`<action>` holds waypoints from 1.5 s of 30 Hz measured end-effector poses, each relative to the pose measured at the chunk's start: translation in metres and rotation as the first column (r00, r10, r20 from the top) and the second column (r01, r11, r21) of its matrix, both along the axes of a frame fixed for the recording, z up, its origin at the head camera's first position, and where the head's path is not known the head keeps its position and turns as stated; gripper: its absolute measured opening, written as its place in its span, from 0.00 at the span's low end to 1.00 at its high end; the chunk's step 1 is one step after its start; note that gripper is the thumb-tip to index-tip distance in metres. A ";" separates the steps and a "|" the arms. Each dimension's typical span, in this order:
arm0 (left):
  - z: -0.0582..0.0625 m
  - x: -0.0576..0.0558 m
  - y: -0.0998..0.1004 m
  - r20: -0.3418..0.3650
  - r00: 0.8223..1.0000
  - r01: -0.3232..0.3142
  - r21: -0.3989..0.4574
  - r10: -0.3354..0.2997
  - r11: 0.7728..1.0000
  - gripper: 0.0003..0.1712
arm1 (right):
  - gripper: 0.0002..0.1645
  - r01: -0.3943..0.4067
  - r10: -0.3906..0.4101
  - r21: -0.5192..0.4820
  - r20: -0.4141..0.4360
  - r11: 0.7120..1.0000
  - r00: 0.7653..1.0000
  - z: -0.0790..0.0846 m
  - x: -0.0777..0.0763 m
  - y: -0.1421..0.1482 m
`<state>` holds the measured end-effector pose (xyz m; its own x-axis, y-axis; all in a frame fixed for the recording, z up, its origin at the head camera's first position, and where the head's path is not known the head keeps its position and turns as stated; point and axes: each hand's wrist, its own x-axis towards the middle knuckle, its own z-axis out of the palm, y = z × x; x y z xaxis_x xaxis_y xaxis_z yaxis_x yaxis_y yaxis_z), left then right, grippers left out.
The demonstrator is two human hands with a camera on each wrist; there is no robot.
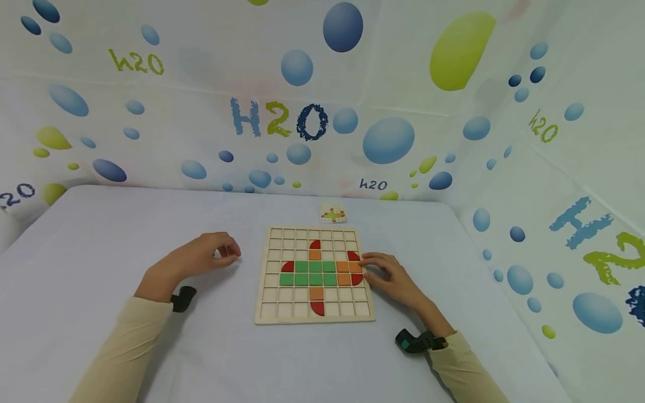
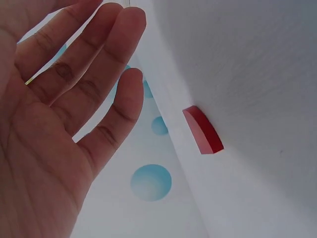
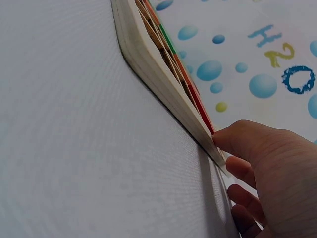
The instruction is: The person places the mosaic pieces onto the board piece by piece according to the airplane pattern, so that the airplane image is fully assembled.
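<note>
A light wooden grid board (image 1: 287,309) lies mid-table, with green squares (image 1: 308,272), orange squares (image 1: 316,293) and red rounded pieces (image 1: 317,308) set in its cells. My right hand (image 1: 395,282) is at the board's right edge, fingers bent loosely. In the right wrist view the thumb of this hand (image 3: 282,173) touches the board's rim (image 3: 163,91) beside a red piece (image 3: 202,110). Left of the board my left hand (image 1: 206,257) hovers over the table, holding nothing. Near its fingers (image 2: 131,96), a loose red rounded piece (image 2: 203,131) lies on the cloth; the head view does not show it.
Behind the board lies a small pattern card (image 1: 333,213) with a coloured figure. White cloth (image 1: 216,347) covers the table. A sheet printed with bubbles and H2O lettering (image 1: 279,120) rises at the back and right. Dark cameras (image 1: 414,341) are strapped to both wrists.
</note>
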<state>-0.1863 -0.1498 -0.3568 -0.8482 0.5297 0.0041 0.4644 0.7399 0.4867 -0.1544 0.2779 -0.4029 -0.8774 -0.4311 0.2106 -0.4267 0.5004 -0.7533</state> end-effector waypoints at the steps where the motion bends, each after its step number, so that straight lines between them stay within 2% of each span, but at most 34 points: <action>1: 0.000 0.000 -0.001 -0.001 1.000 -0.007 0.001 0.007 1.000 0.04 | 0.18 -0.001 0.001 -0.001 -0.002 1.000 1.000 0.000 0.000 0.000; 6: 0.003 0.001 -0.005 -0.006 1.000 -0.023 0.021 0.023 1.000 0.05 | 0.18 0.003 -0.003 -0.004 -0.002 1.000 1.000 0.002 0.000 0.000; 13: 0.001 0.002 -0.015 0.025 0.995 -0.096 0.034 0.095 0.995 0.06 | 0.17 0.008 -0.008 0.001 0.013 1.000 1.000 0.003 0.001 0.000; 19: 0.002 0.003 -0.021 0.010 0.995 -0.102 0.012 0.102 0.995 0.07 | 0.17 0.009 -0.009 0.008 0.008 1.000 1.000 0.000 0.001 0.001; 26: 0.003 0.004 -0.028 0.022 0.993 -0.114 0.003 0.114 0.993 0.09 | 0.18 0.009 -0.009 0.000 -0.014 1.000 1.000 -0.030 -0.014 0.011; 33: -0.001 0.004 -0.037 0.074 0.985 -0.154 0.002 0.153 0.988 0.13 | 0.18 -0.018 0.018 -0.013 -0.011 1.000 1.000 -0.039 -0.020 0.016; 37: -0.001 0.004 -0.040 0.103 0.977 -0.183 -0.019 0.184 0.983 0.20 | 0.18 -0.012 0.012 -0.008 0.002 1.000 1.000 -0.017 -0.009 0.007; 40: -0.002 0.002 -0.041 0.091 0.978 -0.185 -0.037 0.188 0.982 0.21 | 0.17 -0.003 0.003 -0.002 0.002 1.000 1.000 -0.001 -0.001 0.001; 45: -0.002 0.002 -0.042 0.049 0.983 -0.174 -0.056 0.177 0.983 0.15 | 0.18 -0.008 0.008 -0.003 0.000 1.000 1.000 -0.001 -0.001 0.001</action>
<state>-0.1843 -0.1920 -0.3588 -0.9261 0.3712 -0.0671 0.2996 0.8320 0.4669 -0.1554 0.2790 -0.4039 -0.8740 -0.4372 0.2121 -0.4308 0.4952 -0.7544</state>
